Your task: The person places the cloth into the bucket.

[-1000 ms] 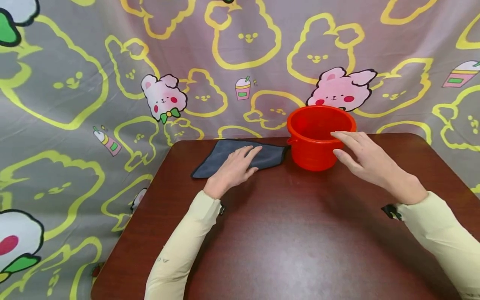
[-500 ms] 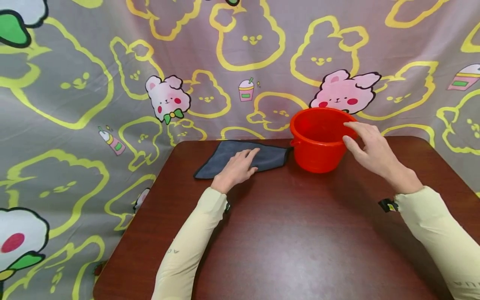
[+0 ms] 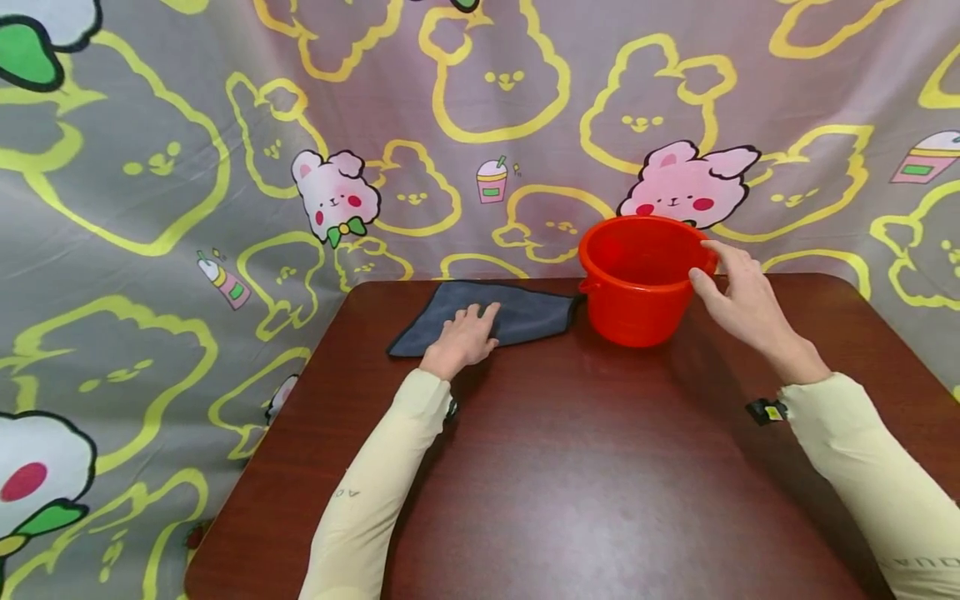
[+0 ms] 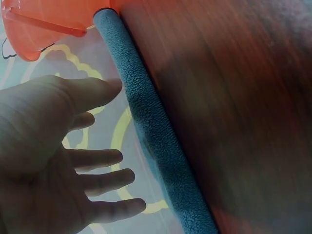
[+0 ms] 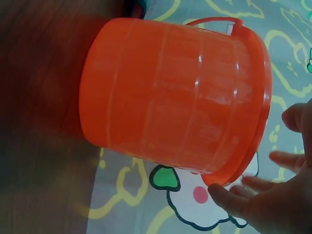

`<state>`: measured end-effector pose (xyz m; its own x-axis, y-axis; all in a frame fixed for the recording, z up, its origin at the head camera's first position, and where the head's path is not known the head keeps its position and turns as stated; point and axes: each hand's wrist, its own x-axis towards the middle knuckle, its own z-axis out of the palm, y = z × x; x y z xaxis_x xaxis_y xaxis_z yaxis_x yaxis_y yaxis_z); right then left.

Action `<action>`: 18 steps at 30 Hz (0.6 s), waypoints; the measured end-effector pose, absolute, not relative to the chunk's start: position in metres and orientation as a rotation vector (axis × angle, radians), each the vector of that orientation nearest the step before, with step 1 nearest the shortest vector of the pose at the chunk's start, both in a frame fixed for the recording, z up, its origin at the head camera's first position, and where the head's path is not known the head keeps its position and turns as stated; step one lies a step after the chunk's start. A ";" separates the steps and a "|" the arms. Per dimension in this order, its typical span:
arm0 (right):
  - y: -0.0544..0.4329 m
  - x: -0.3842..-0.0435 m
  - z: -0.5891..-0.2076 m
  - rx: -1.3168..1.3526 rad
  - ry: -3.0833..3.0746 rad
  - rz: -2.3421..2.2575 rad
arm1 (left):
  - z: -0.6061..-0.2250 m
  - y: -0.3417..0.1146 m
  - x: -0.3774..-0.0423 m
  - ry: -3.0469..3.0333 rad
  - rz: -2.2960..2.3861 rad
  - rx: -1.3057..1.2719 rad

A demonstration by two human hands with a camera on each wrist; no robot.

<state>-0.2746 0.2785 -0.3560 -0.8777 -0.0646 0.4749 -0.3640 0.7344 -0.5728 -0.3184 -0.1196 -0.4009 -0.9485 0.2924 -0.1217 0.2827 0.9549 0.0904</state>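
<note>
A red plastic bucket (image 3: pixel 637 318) stands upright at the back of the table, its handle (image 5: pixel 214 20) hanging against the side. My right hand (image 3: pixel 746 304) is raised at the bucket's right rim, fingers apart and lightly bent, gripping nothing. To the bucket's left lies a grey-blue cloth (image 3: pixel 528 317) with a dark border, spread flat. Over its front part hovers my left hand (image 3: pixel 461 340), palm down with fingers spread. From the left wrist, the cloth (image 4: pixel 151 122) shows edge-on, with the extended fingers (image 4: pixel 109 183) close above it.
The dark reddish-brown wooden table (image 3: pixel 570 467) has rounded corners. Behind it and along its left side hangs a grey curtain (image 3: pixel 420 83) printed with cartoon rabbits. The bucket stands close to the table's back edge, near this curtain.
My right hand has come in to the bucket's right rim. My left hand has stayed over the cloth, its fingers spreading and drawing slightly back. The bucket and cloth have not moved.
</note>
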 end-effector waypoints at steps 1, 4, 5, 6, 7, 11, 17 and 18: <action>0.278 -0.275 -0.356 0.307 -2.514 0.969 | -0.401 -0.120 -0.319 2.972 0.100 0.429; 0.280 -0.278 -0.357 0.264 -2.530 1.019 | -0.403 -0.121 -0.321 2.962 0.101 0.430; 0.280 -0.278 -0.358 0.245 -2.544 1.038 | -0.404 -0.121 -0.321 2.956 0.104 0.438; 0.281 -0.278 -0.359 0.221 -2.566 1.065 | -0.405 -0.121 -0.322 2.948 0.104 0.450; 0.283 -0.278 -0.360 0.202 -2.582 1.098 | -0.406 -0.121 -0.323 2.941 0.102 0.462; 0.287 -0.278 -0.364 0.122 -2.639 1.198 | -0.408 -0.120 -0.326 2.922 0.076 0.491; 0.289 -0.281 -0.367 0.107 -2.647 1.339 | -0.411 -0.119 -0.328 2.908 0.027 0.478; 0.289 -0.281 -0.368 0.107 -2.648 1.359 | -0.411 -0.119 -0.328 2.906 0.018 0.481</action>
